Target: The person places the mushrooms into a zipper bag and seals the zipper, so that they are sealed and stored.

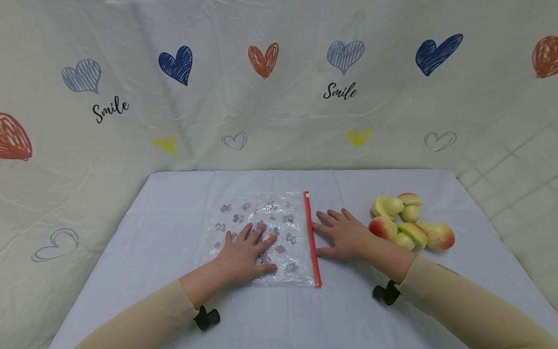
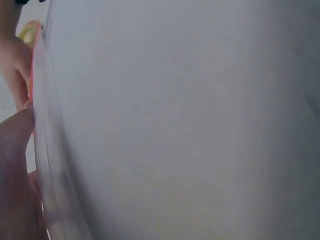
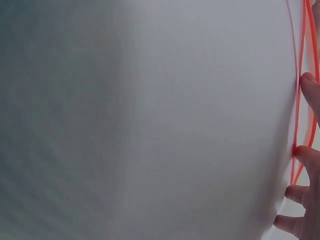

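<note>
A clear plastic zip bag (image 1: 279, 203) with small printed pictures lies flat on the table, a red zip strip (image 1: 312, 237) along its right edge. My left hand (image 1: 244, 254) rests on the bag with its fingers spread. Beside the strip is my right hand (image 1: 346, 235), its straight fingers reaching the red edge and pinching nothing that I can see. The right wrist view shows the fingertips (image 3: 302, 152) of that hand along the red strip. In the left wrist view, the left thumb (image 2: 17, 127) lies by the edge of the bag.
Several yellow and red pieces of fruit (image 1: 414, 235), some whole-looking and some wedge-shaped, sit in a cluster right of my right hand. A white cloth covers the table (image 1: 261, 320). Behind it hangs a pale sheet (image 1: 296, 111) printed with hearts.
</note>
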Demonstrator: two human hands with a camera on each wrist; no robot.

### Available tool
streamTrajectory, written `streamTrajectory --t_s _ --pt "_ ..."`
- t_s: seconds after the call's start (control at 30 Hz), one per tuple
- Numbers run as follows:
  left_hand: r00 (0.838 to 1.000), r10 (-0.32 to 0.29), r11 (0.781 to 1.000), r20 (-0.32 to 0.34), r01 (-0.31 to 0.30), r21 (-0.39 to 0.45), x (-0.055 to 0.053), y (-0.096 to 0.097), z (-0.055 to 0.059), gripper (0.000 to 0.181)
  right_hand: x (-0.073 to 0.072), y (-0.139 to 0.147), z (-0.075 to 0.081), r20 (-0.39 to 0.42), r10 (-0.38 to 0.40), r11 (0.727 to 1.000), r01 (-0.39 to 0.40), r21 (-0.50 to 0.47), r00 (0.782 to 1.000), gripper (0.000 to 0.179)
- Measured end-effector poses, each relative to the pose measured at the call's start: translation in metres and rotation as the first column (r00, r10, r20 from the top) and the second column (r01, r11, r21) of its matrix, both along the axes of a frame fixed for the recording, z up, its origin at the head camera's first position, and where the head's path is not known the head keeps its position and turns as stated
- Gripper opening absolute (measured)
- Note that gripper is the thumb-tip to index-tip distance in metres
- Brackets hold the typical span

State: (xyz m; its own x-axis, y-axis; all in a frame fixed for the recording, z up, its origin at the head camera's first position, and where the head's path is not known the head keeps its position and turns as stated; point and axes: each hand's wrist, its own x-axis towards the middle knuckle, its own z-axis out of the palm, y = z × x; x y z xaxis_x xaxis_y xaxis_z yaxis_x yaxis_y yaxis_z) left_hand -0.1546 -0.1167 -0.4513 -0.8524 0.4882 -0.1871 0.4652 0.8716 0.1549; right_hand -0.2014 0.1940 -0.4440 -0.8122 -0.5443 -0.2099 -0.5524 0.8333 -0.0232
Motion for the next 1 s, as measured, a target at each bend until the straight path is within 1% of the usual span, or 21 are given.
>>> streamTrajectory --t_s 0.17,0.3,0.63,0.8,1.0 --pt "0.999 0.007 1.0 -0.044 -0.006 0.016 -0.003 0.008 -0.006 0.079 -0.001 -0.002 -0.004 -0.005 -0.012 1.0 0.013 0.014 1.0 0.093" --pt "0.999 0.027 0.999 -0.047 -0.026 0.023 -0.005 0.018 -0.011 0.08 0.0 -0.004 -0.004 -0.019 -0.013 1.0 0.013 0.026 1.0 0.093" --pt "0.998 0.059 0.998 0.008 -0.059 0.002 -0.006 0.034 -0.01 0.085 0.003 -0.007 0.0 -0.012 -0.024 0.999 0.025 0.043 1.0 0.094" --pt "0.998 0.07 0.997 0.007 -0.069 -0.029 -0.006 0.037 -0.011 0.088 0.003 -0.008 0.001 -0.011 -0.028 0.999 0.029 0.046 1.0 0.094" --pt "0.997 0.079 0.996 0.005 -0.079 -0.045 -0.004 0.037 -0.008 0.088 0.003 -0.009 0.001 -0.012 -0.033 0.999 0.034 0.035 0.999 0.094"
